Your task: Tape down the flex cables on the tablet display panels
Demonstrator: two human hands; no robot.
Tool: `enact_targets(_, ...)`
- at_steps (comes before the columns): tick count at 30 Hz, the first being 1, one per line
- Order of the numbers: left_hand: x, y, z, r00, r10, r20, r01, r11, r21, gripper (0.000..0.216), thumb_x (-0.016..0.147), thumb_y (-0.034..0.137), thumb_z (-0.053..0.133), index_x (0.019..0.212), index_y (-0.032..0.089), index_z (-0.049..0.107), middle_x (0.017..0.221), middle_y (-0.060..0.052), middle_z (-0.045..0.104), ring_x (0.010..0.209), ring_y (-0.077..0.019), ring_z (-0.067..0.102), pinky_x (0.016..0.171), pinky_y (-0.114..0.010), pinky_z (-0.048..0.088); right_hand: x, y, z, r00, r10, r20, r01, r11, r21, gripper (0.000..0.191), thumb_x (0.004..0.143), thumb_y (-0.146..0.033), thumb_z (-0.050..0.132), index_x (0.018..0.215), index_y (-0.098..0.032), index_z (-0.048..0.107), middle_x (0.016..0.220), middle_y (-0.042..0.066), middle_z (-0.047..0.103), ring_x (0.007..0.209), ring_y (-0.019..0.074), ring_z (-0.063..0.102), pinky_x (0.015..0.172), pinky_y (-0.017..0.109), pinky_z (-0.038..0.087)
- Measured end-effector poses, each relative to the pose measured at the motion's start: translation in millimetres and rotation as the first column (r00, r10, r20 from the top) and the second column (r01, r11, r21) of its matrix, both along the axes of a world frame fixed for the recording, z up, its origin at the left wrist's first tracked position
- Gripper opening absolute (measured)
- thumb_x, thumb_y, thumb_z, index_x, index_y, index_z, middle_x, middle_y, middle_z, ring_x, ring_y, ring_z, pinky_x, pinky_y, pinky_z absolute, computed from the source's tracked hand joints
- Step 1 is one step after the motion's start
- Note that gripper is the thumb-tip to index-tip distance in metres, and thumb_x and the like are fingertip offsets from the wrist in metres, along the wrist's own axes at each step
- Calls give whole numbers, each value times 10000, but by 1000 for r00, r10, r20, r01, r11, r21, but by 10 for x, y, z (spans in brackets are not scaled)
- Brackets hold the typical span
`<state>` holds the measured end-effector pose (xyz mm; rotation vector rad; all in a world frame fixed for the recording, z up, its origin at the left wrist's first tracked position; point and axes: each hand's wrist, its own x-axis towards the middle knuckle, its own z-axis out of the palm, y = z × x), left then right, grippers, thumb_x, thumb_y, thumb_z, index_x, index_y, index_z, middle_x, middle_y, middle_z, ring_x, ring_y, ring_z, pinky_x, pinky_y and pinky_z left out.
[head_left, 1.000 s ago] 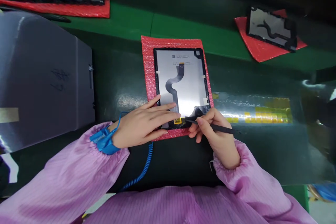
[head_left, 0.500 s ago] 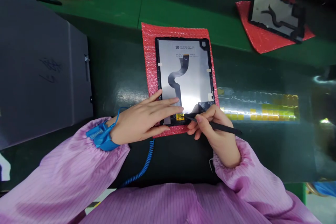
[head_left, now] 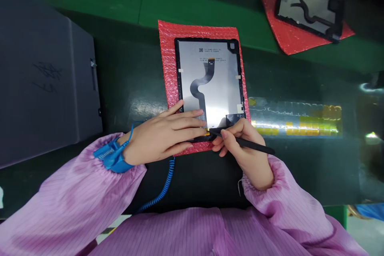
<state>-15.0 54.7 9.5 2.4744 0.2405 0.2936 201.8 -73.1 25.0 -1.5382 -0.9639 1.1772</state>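
Observation:
A tablet screen assembly (head_left: 222, 92) with a silvery back and black frame lies on a red bubble-wrap sheet (head_left: 168, 60). A black ribbon cable (head_left: 196, 88) snakes down its back. My left hand (head_left: 163, 136) lies flat over the lower left of the assembly, fingers outstretched, one fingertip over a small yellow piece of tape (head_left: 207, 132) that is mostly hidden. In my right hand (head_left: 247, 150) is a pair of black tweezers (head_left: 255, 145), gripped like a pen. Their tip meets the lower edge beside the yellow tape and that fingertip.
To the right lies a clear strip (head_left: 295, 122) bearing yellow tape pieces. Another screen assembly (head_left: 309, 8) rests on red wrap (head_left: 288, 40) at the back right. A large grey box (head_left: 48, 76) stands at left. From my blue wrist strap (head_left: 114, 156) runs a coiled cord (head_left: 165, 186).
My left fingers have shifted onto the yellow tape, covering most of it. The tweezers stay in my right hand with their tip at nearly the same spot. The whole view has moved slightly.

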Motion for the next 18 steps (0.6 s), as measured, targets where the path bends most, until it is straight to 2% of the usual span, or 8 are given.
enact_targets(7, 6, -47, -27, 999, 17, -33, -13, 992, 123, 347, 1085, 293, 478, 1388, 244, 639, 1453, -46, 662, 1525, -251, 425, 1328, -529, 195, 26, 14, 28, 999, -19, 45, 21, 999, -44, 242, 962, -338, 708, 818, -226, 551, 759, 10, 769, 589, 138, 734, 465, 206, 571)
enact_targets(10, 82, -173, -34, 996, 75, -47, -64, 977, 201, 353, 1074, 295, 514, 1409, 258, 618, 1389, -43, 700, 1518, -261, 436, 1326, -560, 191, 85, 17, 72, 997, -72, 39, 73, 997, -6, 250, 978, -357, 688, 827, -236, 529, 686, -28, 721, 486, 100, 649, 417, 185, 520)
enact_targets(13, 184, -344, 0, 987, 157, -24, -148, 962, 229, 411, 1062, 208, 520, 1472, 202, 549, 1386, -86, 694, 1512, -280, 444, 1306, -546, 273, 147, 6, 101, 995, -101, 24, 100, 994, 44, 257, 984, -373, 680, 835, -243, 516, 667, -49, 690, 422, 75, 570, 383, 179, 472)
enact_targets(15, 151, -452, 20, 978, 210, 10, -209, 968, 136, 460, 1059, 191, 518, 1518, 199, 481, 1445, -113, 650, 1505, -280, 456, 1274, -507, 363, 175, -5, 97, 995, -98, 11, 97, 994, 53, 257, 984, -388, 681, 844, -246, 518, 674, -50, 686, 417, 76, 561, 374, 183, 461)
enact_targets(17, -91, -567, 6, 957, 286, 46, -282, 956, -84, 496, 1076, 277, 504, 1560, 242, 400, 1495, -132, 604, 1458, -273, 522, 1207, -459, 471, 196, -16, 81, 996, -86, -13, 86, 994, 66, 254, 982, -399, 682, 853, -248, 523, 680, -47, 685, 419, 82, 563, 366, 188, 456)
enact_targets(18, -318, -640, -17, 938, 344, 41, -326, 918, -224, 528, 1086, 349, 482, 1587, 263, 340, 1503, -144, 593, 1417, -265, 569, 1155, -423, 528, 205, -20, 75, 997, -81, -22, 82, 993, 80, 252, 978, -400, 687, 856, -248, 529, 682, -45, 686, 420, 85, 564, 363, 190, 456)
